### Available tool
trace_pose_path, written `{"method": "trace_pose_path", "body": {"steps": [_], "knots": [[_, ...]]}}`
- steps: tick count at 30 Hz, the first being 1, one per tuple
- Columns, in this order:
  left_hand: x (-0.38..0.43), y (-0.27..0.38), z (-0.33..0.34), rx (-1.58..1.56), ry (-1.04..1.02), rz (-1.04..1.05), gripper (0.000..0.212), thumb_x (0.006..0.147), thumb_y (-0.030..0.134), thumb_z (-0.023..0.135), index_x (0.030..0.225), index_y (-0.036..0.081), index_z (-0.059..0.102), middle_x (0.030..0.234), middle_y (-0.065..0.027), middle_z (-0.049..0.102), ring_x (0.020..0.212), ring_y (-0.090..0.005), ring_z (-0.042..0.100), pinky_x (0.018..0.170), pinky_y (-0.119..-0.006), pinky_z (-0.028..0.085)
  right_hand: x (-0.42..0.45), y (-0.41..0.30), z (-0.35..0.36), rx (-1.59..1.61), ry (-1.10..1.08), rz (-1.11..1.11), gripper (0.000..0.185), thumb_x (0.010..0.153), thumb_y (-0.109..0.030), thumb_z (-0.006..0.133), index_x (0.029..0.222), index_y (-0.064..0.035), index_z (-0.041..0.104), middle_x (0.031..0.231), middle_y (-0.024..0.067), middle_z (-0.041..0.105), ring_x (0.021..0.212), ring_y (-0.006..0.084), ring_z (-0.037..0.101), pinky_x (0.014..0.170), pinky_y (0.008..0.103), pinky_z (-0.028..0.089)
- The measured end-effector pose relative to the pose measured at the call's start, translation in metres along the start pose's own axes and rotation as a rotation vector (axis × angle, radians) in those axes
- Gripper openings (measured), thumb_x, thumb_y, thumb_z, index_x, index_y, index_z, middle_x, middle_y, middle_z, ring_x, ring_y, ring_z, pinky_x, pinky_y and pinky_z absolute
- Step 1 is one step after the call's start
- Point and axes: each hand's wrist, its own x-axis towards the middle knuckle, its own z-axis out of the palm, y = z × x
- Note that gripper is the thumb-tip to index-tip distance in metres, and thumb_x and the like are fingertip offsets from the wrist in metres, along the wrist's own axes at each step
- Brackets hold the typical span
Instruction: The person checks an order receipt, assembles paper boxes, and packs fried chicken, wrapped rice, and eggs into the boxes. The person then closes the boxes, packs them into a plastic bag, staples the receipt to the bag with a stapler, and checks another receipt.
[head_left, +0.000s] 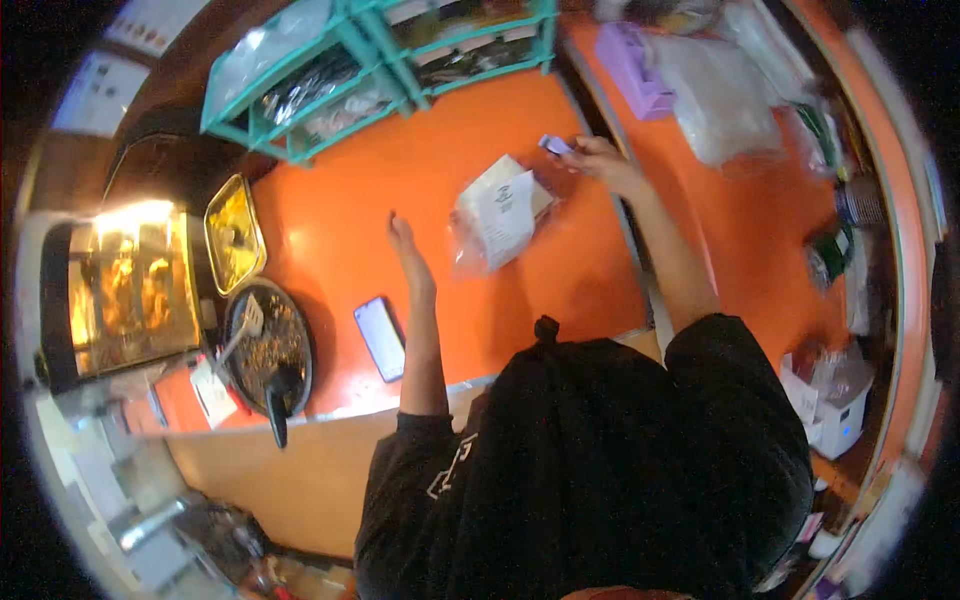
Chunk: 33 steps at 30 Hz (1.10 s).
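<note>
My right hand (598, 163) grips a small pale purple tool (555, 145) that looks like a mini stapler. It is raised over the right side of the orange table (330, 202). Just left of and below this hand lies a clear plastic bag (469, 251) with a pale packet or box inside. A printed white paper slip (510, 214) rests on the bag. Seen edge-on, my left hand (403, 231) hovers left of the bag, with nothing visible in it. Below it, beside the left forearm, a smartphone (379, 337) lies with its screen lit.
At the left are a dark frying pan (266, 345) of browned food with a slotted spatula (253, 319), a shiny metal tray (234, 232) and a lit display case (127, 292). Teal shelves (300, 90) line the back. Another counter at right holds a purple container (636, 71) and plastic bags (716, 97).
</note>
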Motion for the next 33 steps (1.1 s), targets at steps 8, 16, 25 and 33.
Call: {"method": "trace_pose_path", "body": {"steps": [8, 16, 25, 33], "knots": [[-0.034, -0.026, 0.08, -0.423, -0.511, -0.447, 0.057, 0.084, 0.049, 0.032, 0.126, 0.01, 0.028, 0.118, -0.0075, 0.041, 0.106, -0.0202, 0.042, 0.086, -0.035, 0.038, -0.022, 0.078, 0.068, 0.254, 0.538, 0.269, 0.034, 0.077, -0.032, 0.059, 0.098, -0.0062, 0.057, 0.086, -0.0003, 0.056, 0.079, 0.0087, 0.05, 0.068, 0.0253, 0.042], [-0.078, 0.013, 0.238, -0.292, -1.244, -0.403, 0.058, 0.083, 0.035, 0.045, 0.129, 0.007, 0.024, 0.119, -0.0064, 0.038, 0.107, -0.0177, 0.037, 0.087, -0.032, 0.033, -0.251, 0.011, 0.0, 0.518, 1.31, 0.037, 0.029, 0.08, -0.031, 0.054, 0.091, -0.0044, 0.052, 0.076, 0.0059, 0.055, 0.057, 0.0181, 0.056, 0.045, 0.029, 0.049], [-0.142, -0.021, 0.269, -0.065, -1.386, -0.491, 0.071, 0.081, 0.054, 0.036, 0.13, 0.006, 0.02, 0.133, -0.0128, 0.022, 0.124, -0.0236, 0.02, 0.099, -0.039, 0.017, -0.382, 0.04, -0.014, -0.553, 2.069, 0.02, 0.026, 0.074, -0.026, 0.062, 0.081, -0.0044, 0.05, 0.063, 0.0027, 0.048, 0.055, 0.0163, 0.045, 0.049, 0.0289, 0.037], [-0.25, -0.044, 0.233, 0.095, -1.119, -0.441, 0.037, 0.082, 0.031, 0.05, 0.112, 0.011, 0.046, 0.099, -0.0033, 0.05, 0.091, -0.0161, 0.048, 0.077, -0.034, 0.038, -0.395, 0.1, 0.014, -0.988, 1.428, 0.461, 0.031, 0.068, -0.028, 0.064, 0.09, -0.0072, 0.057, 0.083, 0.0093, 0.054, 0.078, 0.0266, 0.053, 0.071, 0.0366, 0.042]]}}
